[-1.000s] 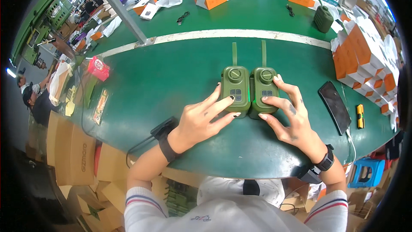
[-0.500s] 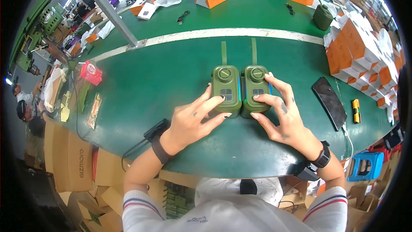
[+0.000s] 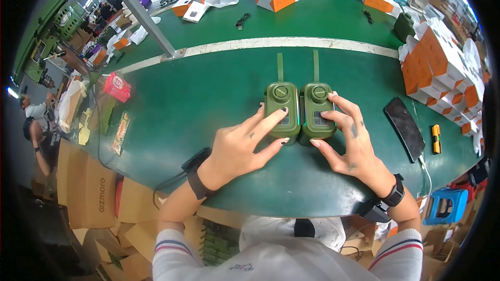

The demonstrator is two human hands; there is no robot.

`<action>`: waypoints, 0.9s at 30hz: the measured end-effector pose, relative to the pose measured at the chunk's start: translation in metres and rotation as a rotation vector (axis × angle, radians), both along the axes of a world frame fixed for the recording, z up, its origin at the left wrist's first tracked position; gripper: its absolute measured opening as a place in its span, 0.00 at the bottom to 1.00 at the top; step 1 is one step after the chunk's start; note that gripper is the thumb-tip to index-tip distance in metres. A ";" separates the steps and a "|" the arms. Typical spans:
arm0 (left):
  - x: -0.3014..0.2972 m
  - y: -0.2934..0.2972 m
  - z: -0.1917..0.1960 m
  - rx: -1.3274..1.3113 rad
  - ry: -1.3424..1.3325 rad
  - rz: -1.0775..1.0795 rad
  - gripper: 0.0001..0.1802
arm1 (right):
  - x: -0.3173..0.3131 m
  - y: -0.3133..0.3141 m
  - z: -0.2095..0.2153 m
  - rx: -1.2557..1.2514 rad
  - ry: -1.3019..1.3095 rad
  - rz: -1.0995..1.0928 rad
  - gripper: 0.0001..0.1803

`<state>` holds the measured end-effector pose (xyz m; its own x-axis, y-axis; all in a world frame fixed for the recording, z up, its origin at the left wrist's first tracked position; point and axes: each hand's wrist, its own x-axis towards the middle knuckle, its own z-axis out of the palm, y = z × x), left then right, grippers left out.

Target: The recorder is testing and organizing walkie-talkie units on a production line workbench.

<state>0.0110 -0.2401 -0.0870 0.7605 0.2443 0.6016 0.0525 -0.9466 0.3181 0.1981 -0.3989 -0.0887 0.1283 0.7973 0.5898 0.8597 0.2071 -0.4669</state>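
Note:
Two olive-green, speaker-like devices stand side by side on the green worktable point(image 3: 177, 104). Each has a round cap, a small pad of dark buttons and a strap stretching away from me. My left hand point(image 3: 242, 138) grips the left device point(image 3: 281, 104): its index fingertip touches the button pad, its thumb the near edge, and other fingers lie along the left side. My right hand point(image 3: 351, 135) holds the right device point(image 3: 317, 106), with fingers at its right side, index on the buttons and thumb at the near edge. Thin light strips glow along the devices' sides.
Right of my hands lie a black phone point(image 3: 403, 129) on a white cable and a yellow-black tool point(image 3: 436, 139). Orange-white boxes point(image 3: 435, 70) are stacked beyond. At left are a red packet point(image 3: 117, 87) and a metal post point(image 3: 143, 15). Cardboard cartons point(image 3: 86, 187) stand below.
Both index fingertips have moved to the upper part of the button pads. The devices' light strips have changed from blue to paler shades. The whole view has shifted slightly.

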 end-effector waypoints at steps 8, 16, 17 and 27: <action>0.000 -0.006 0.014 0.011 0.083 0.015 0.28 | 0.003 0.000 0.001 0.031 0.079 0.008 0.27; -0.003 -0.002 -0.004 0.084 -0.009 -0.027 0.24 | 0.005 0.002 -0.006 0.140 -0.007 0.040 0.21; -0.004 -0.002 -0.004 0.116 -0.026 -0.025 0.23 | 0.004 0.003 -0.006 0.157 0.014 0.035 0.19; -0.002 0.004 -0.012 0.105 -0.095 -0.074 0.25 | 0.003 0.001 -0.003 0.122 0.008 0.025 0.20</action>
<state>0.0090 -0.2363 -0.0988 0.7127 0.1222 0.6907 -0.0439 -0.9750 0.2178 0.2011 -0.3976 -0.0914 0.1142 0.7230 0.6814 0.8498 0.2842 -0.4440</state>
